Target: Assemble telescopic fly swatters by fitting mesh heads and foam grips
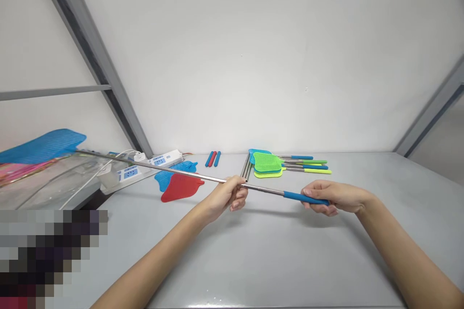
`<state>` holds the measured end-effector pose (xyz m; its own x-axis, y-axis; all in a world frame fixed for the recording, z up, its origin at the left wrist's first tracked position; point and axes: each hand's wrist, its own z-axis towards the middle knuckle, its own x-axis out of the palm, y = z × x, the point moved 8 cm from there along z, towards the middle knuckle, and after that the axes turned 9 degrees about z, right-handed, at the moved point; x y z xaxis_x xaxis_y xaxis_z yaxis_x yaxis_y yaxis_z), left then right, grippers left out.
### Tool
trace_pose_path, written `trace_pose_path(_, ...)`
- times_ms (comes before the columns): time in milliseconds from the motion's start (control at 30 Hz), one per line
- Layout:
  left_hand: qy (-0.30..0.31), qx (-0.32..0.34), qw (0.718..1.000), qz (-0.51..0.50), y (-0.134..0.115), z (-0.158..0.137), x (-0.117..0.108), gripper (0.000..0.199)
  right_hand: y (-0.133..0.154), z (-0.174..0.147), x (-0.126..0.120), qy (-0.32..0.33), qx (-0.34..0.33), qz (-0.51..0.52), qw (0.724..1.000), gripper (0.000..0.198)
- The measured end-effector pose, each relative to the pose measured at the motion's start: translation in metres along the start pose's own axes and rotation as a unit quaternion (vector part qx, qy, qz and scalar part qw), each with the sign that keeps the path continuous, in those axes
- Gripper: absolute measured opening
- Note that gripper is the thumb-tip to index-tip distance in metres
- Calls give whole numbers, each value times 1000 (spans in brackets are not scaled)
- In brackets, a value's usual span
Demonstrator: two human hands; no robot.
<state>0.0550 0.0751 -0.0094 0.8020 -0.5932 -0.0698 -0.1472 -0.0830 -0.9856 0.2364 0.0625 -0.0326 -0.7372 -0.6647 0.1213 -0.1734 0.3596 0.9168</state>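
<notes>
A long fly swatter (192, 174) with a blue mesh head, a thin metal telescopic rod and a blue grip stretches across the view, its head at the far left. Around the middle of the rod, the fingers of my left hand (232, 194) are closed. My right hand (328, 197) grips the blue handle. Behind my left hand lie several loose metal rods (247, 169). To their right is a pile of fly swatters (268, 162) with green, yellow-green and blue heads. Loose swatter heads lie left of my left hand, a red one (181, 187) overlapping a blue one (168, 177).
Two blue grips and a red grip (212, 159) lie near the back wall. A white power strip (159, 160) with plugs and cables is at the left, beside clear plastic bags (39, 178). The grey table (232, 260) meets a white wall; metal frame posts (119, 101) stand at both sides.
</notes>
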Motion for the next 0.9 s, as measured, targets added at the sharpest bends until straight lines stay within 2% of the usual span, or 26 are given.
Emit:
trace_pose_path(167, 17, 6, 1000, -10, 6, 1, 4, 37, -1, 9, 19, 48, 5, 20, 999, 29)
trace_pose_path(400, 36, -12, 999, -19, 11, -2, 11, 37, 7, 16, 13, -7, -45, -7, 999, 30)
trace_pose_path(633, 65, -33, 997, -24, 16, -3, 31, 36, 16, 17, 23, 8, -88, -36, 995, 24)
trace_pose_path(900, 40, -23, 999, 19, 7, -6, 23, 37, 15, 18, 24, -1, -79, -26, 997, 31)
